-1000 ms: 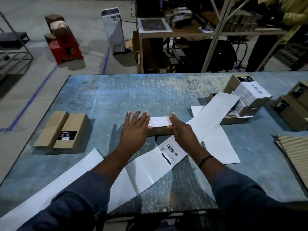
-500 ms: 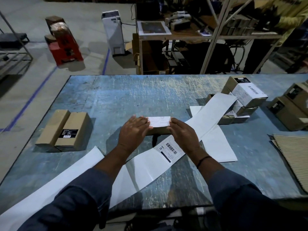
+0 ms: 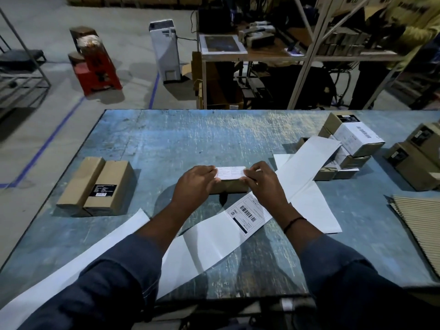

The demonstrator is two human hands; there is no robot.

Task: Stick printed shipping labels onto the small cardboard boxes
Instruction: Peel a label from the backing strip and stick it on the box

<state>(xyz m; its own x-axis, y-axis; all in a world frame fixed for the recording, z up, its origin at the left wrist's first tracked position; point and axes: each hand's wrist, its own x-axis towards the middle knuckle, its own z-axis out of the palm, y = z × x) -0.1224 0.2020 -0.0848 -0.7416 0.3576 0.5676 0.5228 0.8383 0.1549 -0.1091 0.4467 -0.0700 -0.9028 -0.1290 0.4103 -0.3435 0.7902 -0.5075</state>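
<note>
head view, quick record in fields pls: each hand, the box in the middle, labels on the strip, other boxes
left hand: grips the small box's left end
right hand: grips its right end
white label: lies across the box top, between the hands
liner strip: crosses the table under the right forearm, one printed label on it
brown pair: side by side at left, no white label visible
labelled stack: far right

Open tabletop (image 3: 202, 139) between left box pair (image 3: 95, 184) and right box stack (image 3: 352, 144)
</note>
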